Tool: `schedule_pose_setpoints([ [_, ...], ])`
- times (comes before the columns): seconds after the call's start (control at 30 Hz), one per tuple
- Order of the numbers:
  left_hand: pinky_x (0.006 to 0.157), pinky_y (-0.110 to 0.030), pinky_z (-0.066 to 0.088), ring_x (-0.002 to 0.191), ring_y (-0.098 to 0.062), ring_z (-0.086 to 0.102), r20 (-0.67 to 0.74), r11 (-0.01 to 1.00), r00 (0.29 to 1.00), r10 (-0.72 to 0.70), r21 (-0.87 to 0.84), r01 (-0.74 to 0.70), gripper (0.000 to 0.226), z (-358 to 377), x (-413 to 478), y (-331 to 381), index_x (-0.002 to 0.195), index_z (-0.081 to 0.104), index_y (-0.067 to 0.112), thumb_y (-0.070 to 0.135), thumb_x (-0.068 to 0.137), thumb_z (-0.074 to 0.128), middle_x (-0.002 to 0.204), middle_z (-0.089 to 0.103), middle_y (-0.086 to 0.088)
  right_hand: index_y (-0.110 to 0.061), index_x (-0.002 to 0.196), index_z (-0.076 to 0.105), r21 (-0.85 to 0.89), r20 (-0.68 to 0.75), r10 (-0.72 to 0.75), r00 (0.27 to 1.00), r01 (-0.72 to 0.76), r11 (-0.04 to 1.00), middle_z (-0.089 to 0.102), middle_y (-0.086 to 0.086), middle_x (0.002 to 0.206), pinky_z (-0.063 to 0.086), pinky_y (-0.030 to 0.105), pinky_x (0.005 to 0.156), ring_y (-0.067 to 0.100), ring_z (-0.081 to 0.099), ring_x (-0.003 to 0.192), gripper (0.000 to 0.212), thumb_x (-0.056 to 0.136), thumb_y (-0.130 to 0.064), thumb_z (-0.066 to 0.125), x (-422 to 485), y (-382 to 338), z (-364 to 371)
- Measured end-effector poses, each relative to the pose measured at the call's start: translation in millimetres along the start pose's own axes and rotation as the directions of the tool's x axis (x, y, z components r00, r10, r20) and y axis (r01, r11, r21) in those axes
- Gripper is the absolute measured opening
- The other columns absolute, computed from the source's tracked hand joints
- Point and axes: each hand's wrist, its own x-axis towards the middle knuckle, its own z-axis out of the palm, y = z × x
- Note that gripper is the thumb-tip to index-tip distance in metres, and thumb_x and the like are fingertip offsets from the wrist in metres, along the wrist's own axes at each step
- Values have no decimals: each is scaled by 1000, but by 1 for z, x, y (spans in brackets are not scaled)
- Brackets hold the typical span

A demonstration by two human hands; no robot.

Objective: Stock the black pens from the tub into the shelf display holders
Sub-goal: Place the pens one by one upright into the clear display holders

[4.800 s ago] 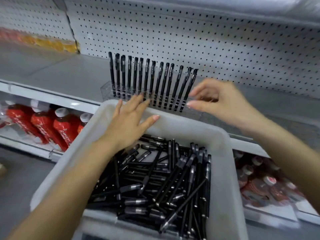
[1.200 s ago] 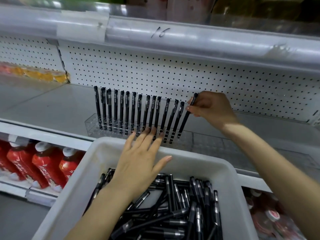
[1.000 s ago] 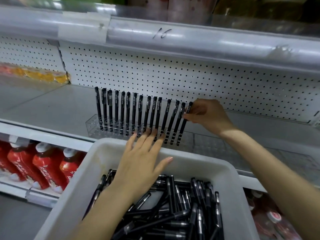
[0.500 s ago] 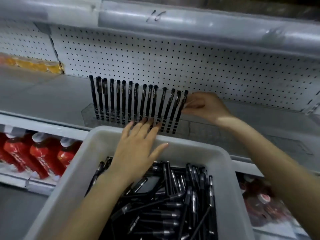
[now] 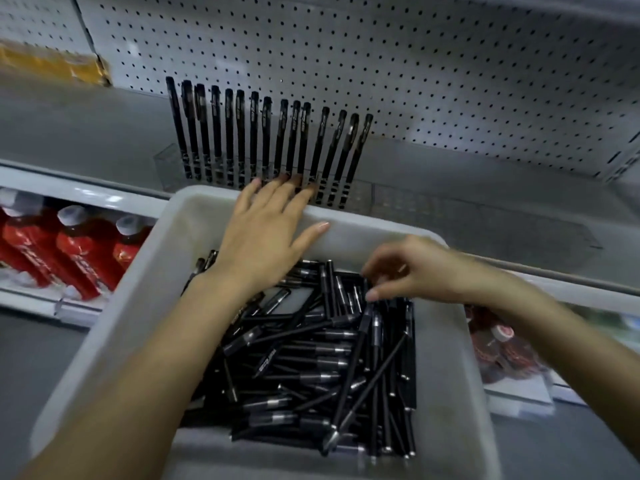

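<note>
A pale grey tub (image 5: pixel 138 306) sits in front of me, holding a loose heap of black pens (image 5: pixel 311 358). Behind it on the shelf, a clear display holder (image 5: pixel 166 168) carries a row of several black pens (image 5: pixel 266 133) standing upright. My left hand (image 5: pixel 266 237) lies flat over the tub's far rim with straight fingers, the fingertips reaching the front of the holder. My right hand (image 5: pixel 415 271) is down in the tub at the far right of the heap. Its fingers are bent and its fingertips touch the pens; a pinch on any one pen is not plain.
More clear holder sections (image 5: pixel 467 220) without pens stretch to the right on the grey shelf, backed by white pegboard (image 5: pixel 381 57). Red bottles (image 5: pixel 69 247) fill the lower shelf at left, more red-labelled goods (image 5: pixel 502 344) at lower right. Yellow packs (image 5: pixel 52 67) lie far left.
My right hand has let go of the last pen, now standing at the row's right end, and has dropped into the tub onto the heap. My left hand stays on the rim.
</note>
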Motion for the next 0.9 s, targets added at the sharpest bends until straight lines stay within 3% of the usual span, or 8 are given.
schedule_pose_setpoints([
  [0.13,114,-33,-8,143,-18,16,13,1000,1000,-4,-13,4,82,-3,-3,1,149,24,22,66,85,-4,153,29,-4,-19,109,65,7,83,1,997,-2,1000,58,-19,80,43,8,68,-1,58,75,44,72,-40,77,1,3,18],
  [0.33,114,-33,-8,143,-19,17,7,1000,1000,-9,-9,9,80,-2,-4,0,148,26,22,65,86,-1,152,32,-5,-26,107,60,94,149,-44,988,31,995,62,-10,102,49,23,81,6,59,89,44,69,-38,80,1,2,27],
  [0.5,113,-32,-8,143,-18,16,15,1000,1000,-12,-21,12,83,-3,-3,2,149,24,22,66,84,-4,152,30,-4,-26,95,60,152,148,-61,987,39,988,59,-10,91,49,25,75,9,57,83,40,64,-30,85,3,5,33],
  [0.73,113,-33,-7,143,-18,17,7,1000,1000,-15,-13,15,79,0,-3,2,148,25,23,65,86,-1,152,31,-4,-24,83,64,155,189,-105,976,76,985,63,-8,82,43,17,64,2,53,71,31,62,-34,86,7,7,30],
  [0.9,114,-33,-6,143,-18,18,-4,999,1000,-12,-34,12,82,-1,-4,3,148,26,22,66,85,-2,151,32,-5,-24,76,67,150,210,-127,969,96,984,68,0,81,46,26,66,10,58,71,24,65,-35,84,7,8,24],
])
